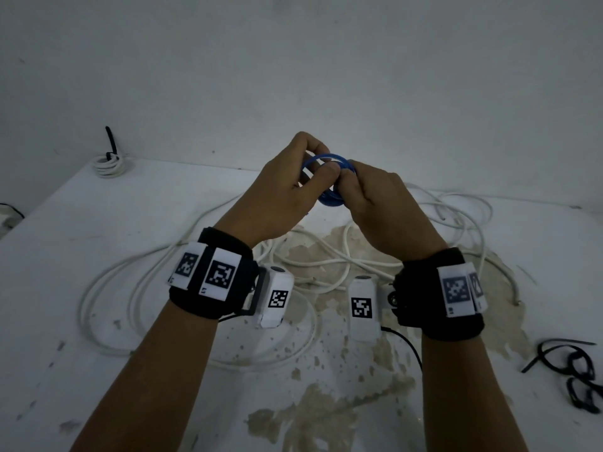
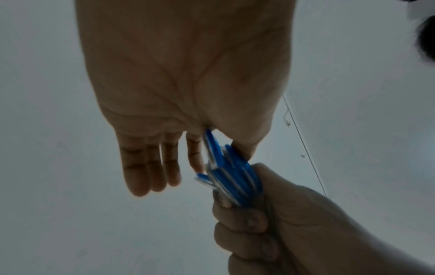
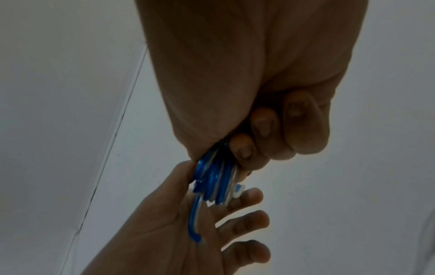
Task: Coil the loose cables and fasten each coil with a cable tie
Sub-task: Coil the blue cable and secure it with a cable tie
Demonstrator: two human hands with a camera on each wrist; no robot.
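A small coil of blue cable (image 1: 329, 198) is held up above the white table (image 1: 98, 243), between both hands. My left hand (image 1: 324, 171) pinches the coil with its thumb; in the left wrist view the blue coil (image 2: 233, 178) runs between the thumb and index finger of my left hand (image 2: 183, 93), whose other fingers stay straight. My right hand (image 1: 350, 182) grips the coil's right side. The right wrist view shows my right hand (image 3: 259, 130) with its fingers curled round the blue coil (image 3: 216, 182), one blue cable end lying across the left palm (image 3: 164, 223).
Long loose white cable (image 1: 137, 288) sprawls in loops over the stained tabletop under my wrists. A coiled white cable (image 1: 109, 164) bound with a black tie lies at the back left corner. Several black cable ties (image 1: 574, 363) lie at the right edge.
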